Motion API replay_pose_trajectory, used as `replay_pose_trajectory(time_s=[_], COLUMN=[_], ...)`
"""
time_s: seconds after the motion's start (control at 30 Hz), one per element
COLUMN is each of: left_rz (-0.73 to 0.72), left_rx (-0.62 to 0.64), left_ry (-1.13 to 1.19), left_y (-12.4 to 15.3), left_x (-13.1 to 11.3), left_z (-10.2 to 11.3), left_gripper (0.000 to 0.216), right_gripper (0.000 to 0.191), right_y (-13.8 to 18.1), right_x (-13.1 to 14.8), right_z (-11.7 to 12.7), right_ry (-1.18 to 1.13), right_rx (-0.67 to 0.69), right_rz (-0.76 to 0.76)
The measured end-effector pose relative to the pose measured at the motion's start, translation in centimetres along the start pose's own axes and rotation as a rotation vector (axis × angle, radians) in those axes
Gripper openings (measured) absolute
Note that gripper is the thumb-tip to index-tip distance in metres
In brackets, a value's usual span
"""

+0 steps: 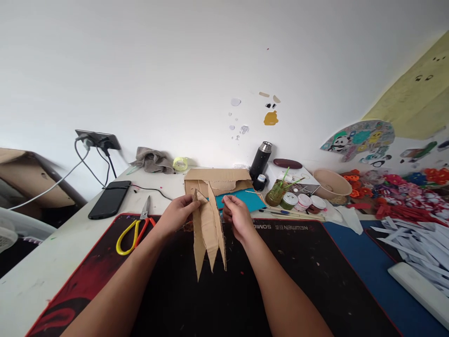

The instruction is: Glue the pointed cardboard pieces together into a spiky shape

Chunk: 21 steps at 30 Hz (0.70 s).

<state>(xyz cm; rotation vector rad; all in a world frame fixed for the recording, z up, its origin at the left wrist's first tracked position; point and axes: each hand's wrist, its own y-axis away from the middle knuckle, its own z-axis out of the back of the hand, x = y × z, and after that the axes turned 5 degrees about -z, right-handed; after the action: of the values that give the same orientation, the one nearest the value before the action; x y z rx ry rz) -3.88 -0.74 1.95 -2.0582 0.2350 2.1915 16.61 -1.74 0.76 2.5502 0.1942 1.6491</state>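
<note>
Left fingers [193, 205] pinch pointed cardboard [209, 230] by its edge over open mat [199, 309]; right fingers [228, 202] curl nearby, grip unclear.

Behind the pale tabletop [38, 262] is a big white wall [175, 70]. Little stickers [271, 119] and a dark plug socket [96, 135] are on it, higher than the tabletop.

A black smartphone [110, 200] lies on the pale counter [28, 262], with a crumpled grey towel [152, 160] and a yellowish tape roll [180, 164] further back. Beyond — against the wall [168, 70] — a black thermos [260, 160] leans beside a dark red oval case [287, 163]. White-lidded paint jars [303, 202] stand near a beige bowl [331, 185]; white paper strips [417, 248] are heaped at far right.
</note>
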Motion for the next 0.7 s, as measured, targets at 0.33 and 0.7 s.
replay_pose_trajectory(time_s=[0.33,0.7], left_rz=[-0.019,-0.038], left_rx=[0.0,-0.036], left_ry=[-0.016,0.088], left_y=[0.1,0.1], left_x=[-0.2,-0.4], left_z=[0.0,0.0], left_gripper=[0.043,0.047], right_gripper=[0.05,0.041], right_y=[0.1,-0.1], right_x=[0.4,-1.1], right_z=[0.3,-0.3], right_ry=[-0.043,0.28], right_rx=[-0.078,0.005], right_rz=[0.109,-0.027])
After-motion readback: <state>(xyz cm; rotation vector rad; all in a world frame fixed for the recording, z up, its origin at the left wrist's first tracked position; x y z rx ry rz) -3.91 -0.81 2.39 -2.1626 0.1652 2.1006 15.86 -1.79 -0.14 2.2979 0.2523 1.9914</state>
